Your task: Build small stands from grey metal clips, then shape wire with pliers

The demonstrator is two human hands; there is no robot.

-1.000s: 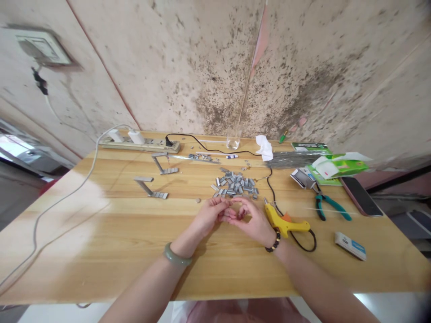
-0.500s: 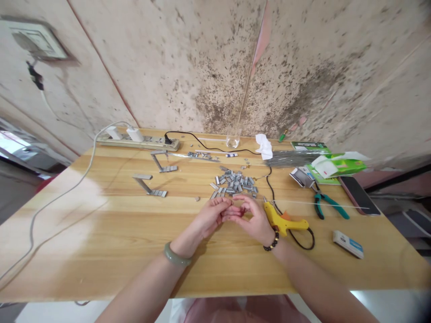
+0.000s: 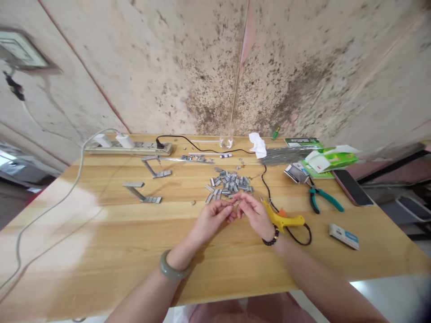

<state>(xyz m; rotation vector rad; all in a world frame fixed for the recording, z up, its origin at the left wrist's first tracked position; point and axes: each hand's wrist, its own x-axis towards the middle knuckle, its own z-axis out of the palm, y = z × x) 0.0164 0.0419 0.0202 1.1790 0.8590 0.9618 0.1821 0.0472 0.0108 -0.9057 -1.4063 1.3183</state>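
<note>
My left hand and my right hand meet above the table, just in front of a pile of small grey metal-looking pieces. Both are closed, fingertips pinched together around a thin pale strand. Only a short bit of it shows; fingers cover the rest. Right beside my right hand lies a yellow hot glue gun. Two bent grey assemblies of such pieces, one nearer and one farther, stand to the left of the pile.
Teal-handled pliers, a phone and a small white-blue box lie at the right. Behind them are a green tissue pack and a bundle of grey wires. A power strip with cables runs along the wall.
The long thin pale strand that stretched right from my hands across the pliers no longer shows there. My fingertips have come closer together, and the camera view has shifted slightly.
</note>
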